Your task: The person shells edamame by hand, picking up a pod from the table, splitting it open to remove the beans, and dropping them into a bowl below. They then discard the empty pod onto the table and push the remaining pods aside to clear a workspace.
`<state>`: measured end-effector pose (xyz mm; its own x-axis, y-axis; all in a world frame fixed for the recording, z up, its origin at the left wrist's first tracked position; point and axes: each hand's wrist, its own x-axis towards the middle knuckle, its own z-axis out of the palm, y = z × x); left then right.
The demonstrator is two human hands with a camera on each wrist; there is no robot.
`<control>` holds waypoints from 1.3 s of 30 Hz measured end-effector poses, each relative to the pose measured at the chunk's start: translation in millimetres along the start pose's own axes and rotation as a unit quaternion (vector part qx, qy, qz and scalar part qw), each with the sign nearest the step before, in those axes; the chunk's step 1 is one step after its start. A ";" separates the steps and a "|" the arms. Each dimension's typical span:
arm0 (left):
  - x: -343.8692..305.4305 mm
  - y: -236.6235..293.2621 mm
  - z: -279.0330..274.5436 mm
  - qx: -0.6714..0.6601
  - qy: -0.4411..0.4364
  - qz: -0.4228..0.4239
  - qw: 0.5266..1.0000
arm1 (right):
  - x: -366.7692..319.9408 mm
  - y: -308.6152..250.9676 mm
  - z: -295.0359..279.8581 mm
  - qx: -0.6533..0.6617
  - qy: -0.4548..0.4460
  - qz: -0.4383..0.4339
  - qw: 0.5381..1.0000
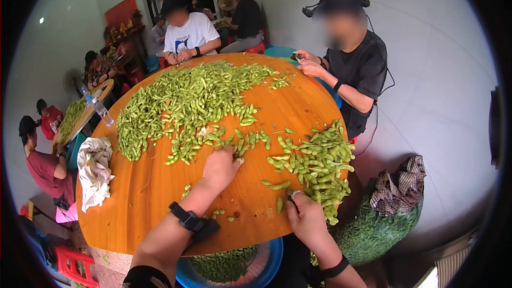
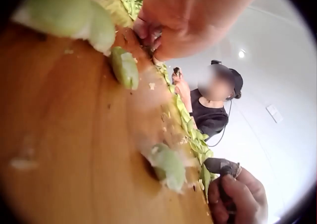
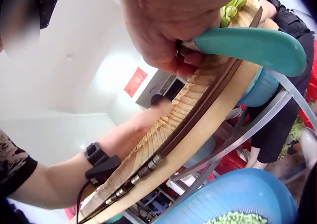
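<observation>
Green soybean pods (image 1: 186,93) cover much of the round wooden table (image 1: 144,197), with a second pile (image 1: 325,168) at its right. My left hand (image 1: 220,168) reaches over the table with fingers bent down at the near edge of the large heap; what its fingertips hold, I cannot tell. My right hand (image 1: 309,221) is at the table's front edge beside the right pile. In the right wrist view it grips a tool with a smooth teal handle (image 3: 252,48), whose working end is hidden by the hand. Loose green beans (image 2: 168,167) lie near my left wrist.
A blue basin (image 1: 274,261) of shelled beans stands below the table's front edge. A white cloth (image 1: 95,170) lies at the left edge, near a plastic bottle (image 1: 102,113). At the right sits a full sack (image 1: 378,232) under a checked cloth (image 1: 400,186). Two people sit across the table.
</observation>
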<state>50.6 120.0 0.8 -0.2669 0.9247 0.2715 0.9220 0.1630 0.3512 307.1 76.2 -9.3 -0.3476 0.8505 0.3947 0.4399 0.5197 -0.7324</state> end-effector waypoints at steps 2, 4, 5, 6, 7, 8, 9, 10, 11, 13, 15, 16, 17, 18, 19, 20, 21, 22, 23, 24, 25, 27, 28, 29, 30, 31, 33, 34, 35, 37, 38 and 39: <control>4.2 -10.1 9.4 -0.070 -0.013 0.078 0.994 | -0.6 1.5 0.3 0.008 0.005 0.000 1.000; -5.9 2.7 0.9 -0.094 -0.066 0.053 0.992 | -1.0 3.0 -0.1 0.006 0.000 -0.005 1.000; -10.0 10.2 -4.6 -0.118 -0.118 0.028 0.986 | -0.3 1.9 -1.1 0.007 0.002 -0.003 1.000; -11.8 15.7 -7.2 -0.116 -0.120 0.030 0.985 | 0.3 0.0 -2.2 0.012 0.003 -0.005 1.000; -14.4 20.1 -9.2 -0.153 -0.137 0.052 0.977 | 0.3 -0.7 -2.3 0.017 0.003 -0.006 1.000; -16.4 22.4 -8.8 -0.189 -0.154 0.072 0.967 | -0.1 -0.1 -1.5 0.017 0.001 -0.005 1.000; -13.1 23.2 -7.0 -0.190 -0.154 0.069 0.967 | -0.3 0.1 -1.0 0.017 0.004 -0.009 1.000; -3.5 23.9 -5.4 -0.133 -0.082 0.039 0.987 | 0.3 0.2 -1.1 0.016 0.010 -0.015 1.000; 6.7 24.0 -3.5 -0.075 -0.010 0.011 0.997 | 0.7 0.2 -1.7 0.016 0.012 -0.016 1.000; 23.9 15.6 5.1 -0.065 -0.021 0.019 0.997 | 0.2 1.3 -3.3 0.014 -0.004 -0.005 1.000; 33.7 10.2 8.6 -0.056 -0.038 0.024 0.997 | -0.3 1.9 -4.1 0.010 -0.005 0.000 1.000; 37.2 9.3 8.5 -0.029 -0.045 0.043 0.998 | -1.3 1.8 -4.3 0.007 -0.007 0.003 1.000; 37.4 8.6 8.8 -0.003 -0.052 0.063 0.997 | -1.2 1.2 -5.0 0.006 -0.008 0.006 1.000; 33.7 9.9 6.7 -0.003 -0.053 0.063 0.997 | 1.1 0.2 -6.6 0.027 -0.003 -0.005 1.000; 28.3 11.4 2.8 0.026 -0.039 0.078 0.996 | 3.7 -1.0 -8.3 0.047 0.002 -0.017 0.999; 22.2 14.0 -2.7 0.055 -0.027 0.095 0.994 | 5.2 -1.3 -9.6 0.047 0.002 -0.016 0.999; 12.7 15.2 -9.3 0.055 -0.029 0.097 0.993 | 6.1 -0.9 -10.6 0.093 -0.027 0.012 0.995; -0.7 15.8 -17.1 -0.026 -0.055 0.122 0.991 | 6.8 -0.8 -11.0 0.139 -0.056 0.041 0.988; -14.5 18.1 -25.2 -0.106 -0.081 0.145 0.980 | 8.8 -0.3 -9.6 0.130 -0.070 0.035 0.988; -29.8 26.2 -36.5 -0.108 -0.085 0.147 0.979 | 11.4 -8.9 -10.1 0.129 -0.068 0.040 0.989; -46.0 36.5 -49.2 -0.226 -0.160 0.072 0.958 | 15.3 -22.9 -9.3 0.216 -0.113 0.123 0.962; -68.5 35.0 -53.3 -0.341 -0.230 -0.006 0.912 | 17.2 -35.5 0.7 0.311 -0.184 0.214 0.907; -79.2 28.8 -51.1 -0.389 -0.232 -0.011 0.892 | 16.2 -40.3 7.5 0.310 -0.186 0.215 0.907; -88.2 22.0 -49.6 -0.436 -0.231 -0.017 0.869 | 15.1 -45.9 14.7 0.332 -0.198 0.217 0.896; -95.5 14.9 -47.7 -0.437 -0.229 -0.020 0.870 | 13.6 -49.8 21.6 0.354 -0.211 0.220 0.884; -101.6 7.8 -45.6 -0.416 -0.189 0.038 0.889 | 10.8 -51.6 28.9 0.354 -0.216 0.214 0.884; -110.2 1.6 -51.1 -0.371 -0.140 0.114 0.911 | 7.0 -61.0 37.0 0.353 -0.227 0.222 0.880; -112.6 -2.8 -52.0 -0.373 -0.139 0.113 0.910 | 5.1 -64.7 40.0 0.352 -0.233 0.231 0.877; -114.9 -7.0 -51.3 -0.327 -0.104 0.149 0.927 | 2.7 -65.8 44.8 0.349 -0.234 0.232 0.877; -119.9 -14.4 -48.3 -0.286 -0.067 0.184 0.938 | -2.2 -65.3 57.2 0.382 -0.218 0.235 0.867; -122.2 -18.2 -46.2 -0.306 -0.079 0.156 0.936 | -4.2 -68.3 62.4 0.377 -0.220 0.236 0.868; -123.4 -21.7 -44.4 -0.325 -0.092 0.129 0.932 | -5.5 -72.2 68.5 0.392 -0.189 0.234 0.869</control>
<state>51.0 -13.0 -0.5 0.0468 0.9574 0.2849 0.5681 -0.2601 0.7808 220.5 28.4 3.5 -0.5947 0.7898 -0.1499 -0.0424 -0.2170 -0.9752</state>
